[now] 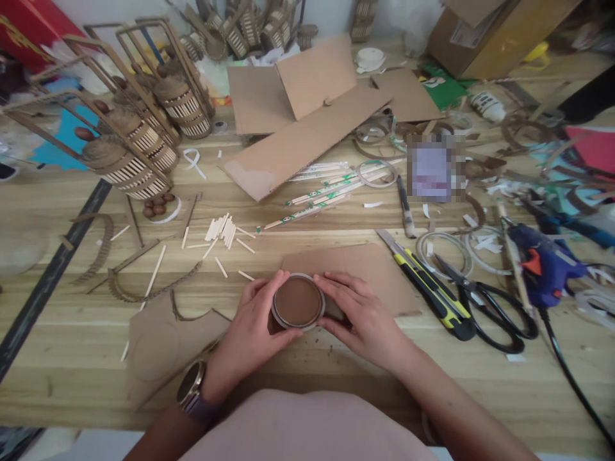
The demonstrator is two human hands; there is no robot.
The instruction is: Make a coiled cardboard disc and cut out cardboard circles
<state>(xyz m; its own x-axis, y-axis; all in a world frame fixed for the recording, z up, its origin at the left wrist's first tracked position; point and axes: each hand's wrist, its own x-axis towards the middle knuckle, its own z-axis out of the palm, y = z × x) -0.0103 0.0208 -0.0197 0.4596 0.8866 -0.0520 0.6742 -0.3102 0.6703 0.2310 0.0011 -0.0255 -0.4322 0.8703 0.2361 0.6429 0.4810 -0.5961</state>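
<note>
Between my two hands is a round brown cardboard disc [298, 301] with a pale ring around its edge. My left hand [253, 323] curves around its left side, thumb below and fingers at the top. On the right side, the fingers and thumb of my right hand [360, 314] press against the rim. Partly beneath and behind the hands lies a flat cardboard sheet [384, 275]. A cut cardboard piece [156, 346], with a curved notch and a faint circle on it, lies left of my left wrist. The underside of the disc is hidden.
Right of my hands lie a yellow-black utility knife [430, 288], black-handled scissors [500, 314] and a blue glue gun [542, 269]. Short white sticks [221, 229] are scattered ahead. Cardboard lanterns [129, 153] stand back left; large cardboard pieces [307, 128] lie at the back.
</note>
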